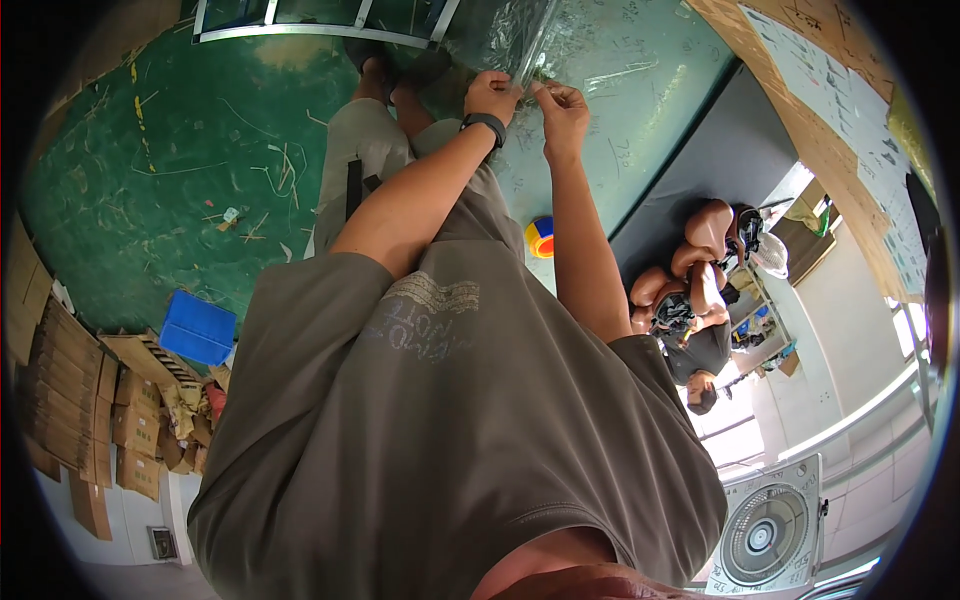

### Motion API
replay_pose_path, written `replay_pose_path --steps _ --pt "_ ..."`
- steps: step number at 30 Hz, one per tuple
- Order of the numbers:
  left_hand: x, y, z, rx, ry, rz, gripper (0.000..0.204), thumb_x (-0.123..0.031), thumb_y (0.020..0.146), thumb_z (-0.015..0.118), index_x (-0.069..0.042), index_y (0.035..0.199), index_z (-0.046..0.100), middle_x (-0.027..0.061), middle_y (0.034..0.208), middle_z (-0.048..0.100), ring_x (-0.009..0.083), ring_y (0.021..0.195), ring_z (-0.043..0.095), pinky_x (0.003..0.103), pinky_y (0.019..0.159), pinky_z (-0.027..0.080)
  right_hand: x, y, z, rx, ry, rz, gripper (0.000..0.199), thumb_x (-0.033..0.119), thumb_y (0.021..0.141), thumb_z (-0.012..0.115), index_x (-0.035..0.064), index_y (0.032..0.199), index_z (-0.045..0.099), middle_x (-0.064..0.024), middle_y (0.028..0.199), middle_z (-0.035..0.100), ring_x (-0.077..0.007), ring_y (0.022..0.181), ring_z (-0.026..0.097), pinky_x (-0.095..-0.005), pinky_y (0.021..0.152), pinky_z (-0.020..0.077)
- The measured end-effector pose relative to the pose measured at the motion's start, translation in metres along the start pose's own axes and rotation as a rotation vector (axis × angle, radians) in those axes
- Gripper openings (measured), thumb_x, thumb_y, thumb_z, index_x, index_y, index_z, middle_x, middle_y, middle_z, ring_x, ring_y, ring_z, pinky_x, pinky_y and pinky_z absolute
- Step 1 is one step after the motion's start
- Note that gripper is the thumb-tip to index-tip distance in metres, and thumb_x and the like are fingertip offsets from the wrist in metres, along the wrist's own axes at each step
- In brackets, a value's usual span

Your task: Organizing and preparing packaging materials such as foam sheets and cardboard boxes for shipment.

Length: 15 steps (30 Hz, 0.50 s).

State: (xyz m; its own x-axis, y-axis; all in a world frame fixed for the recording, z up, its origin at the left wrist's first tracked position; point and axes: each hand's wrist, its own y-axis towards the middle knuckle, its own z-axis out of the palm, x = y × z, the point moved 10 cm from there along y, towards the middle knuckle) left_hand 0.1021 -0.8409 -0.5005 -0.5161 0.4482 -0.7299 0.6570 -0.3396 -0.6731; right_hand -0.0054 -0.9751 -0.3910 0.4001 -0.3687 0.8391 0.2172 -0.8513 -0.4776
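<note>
At the top of the head view, both hands are together over a pale green tabletop [640,60]. My left hand [492,97], with a black band on its wrist, has its fingers closed in a pinch on the near edge of a clear plastic bag [515,40]. Close beside it on the right, my right hand [563,105] pinches the same plastic between thumb and forefinger. The thin film stretches away from the fingertips, crumpled and shiny. Its far end runs out of the picture.
A blue, yellow and red round object [540,237] sits by my right forearm. Brown glossy rounded pieces [708,230] lie on a dark surface [700,170] near another person [700,350]. A metal frame [320,32] stands beyond my feet. Left are a blue bin [198,327] and cartons [135,430].
</note>
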Motion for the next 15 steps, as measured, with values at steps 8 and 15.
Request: replay_pose_path --steps 8,15 --pt "0.006 0.003 0.008 0.063 0.014 -0.022 0.024 -0.02 0.085 0.09 -0.004 0.094 0.075 0.0051 0.087 0.078 0.0154 0.079 0.072 0.032 0.075 0.059 -0.012 0.005 -0.005 -0.101 -0.168 -0.013 0.04 0.018 0.078 0.096 0.0009 0.096 0.065 -0.009 0.094 0.073 -0.0134 0.08 0.064 -0.0306 0.071 0.0531" --pt "0.001 0.001 0.014 0.04 0.044 -0.006 0.029 -0.024 0.086 0.093 -0.003 0.09 0.073 0.0042 0.082 0.075 0.0102 0.072 0.067 0.028 0.069 0.057 -0.018 0.019 -0.014 -0.206 -0.58 -0.202 0.05 0.023 0.071 0.1 0.0018 0.092 0.061 -0.0104 0.091 0.069 -0.0173 0.077 0.062 -0.0329 0.072 0.053"
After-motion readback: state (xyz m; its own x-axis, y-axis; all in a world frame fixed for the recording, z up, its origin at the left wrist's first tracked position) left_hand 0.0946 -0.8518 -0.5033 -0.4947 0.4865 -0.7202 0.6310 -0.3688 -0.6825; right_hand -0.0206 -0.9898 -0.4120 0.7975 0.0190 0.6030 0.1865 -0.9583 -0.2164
